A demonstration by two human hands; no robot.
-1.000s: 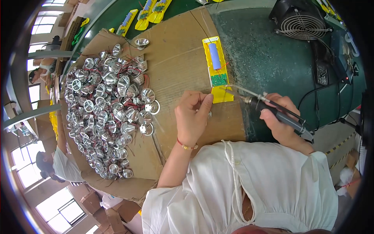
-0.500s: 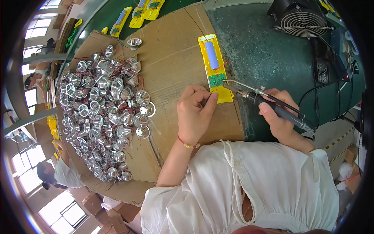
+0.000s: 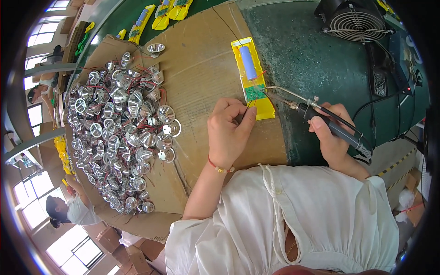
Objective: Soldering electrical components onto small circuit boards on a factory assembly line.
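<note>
Left hand [image 3: 228, 133]: fingers pinched together on a fine wire beside the yellow housing [image 3: 253, 78].
Right hand [image 3: 331, 137]: fingers clamped on one soldering iron [image 3: 316, 114], tip at the green circuit board [image 3: 254, 93].
Housing: one on cardboard sheet [image 3: 201, 68] on the desk [image 3: 311, 59]; likely light, rigid plastic, hold by edges; board fragile.
Reflectors [image 3: 119, 128]: heap, too many to count.
Fan [image 3: 355, 23]: one.
</note>
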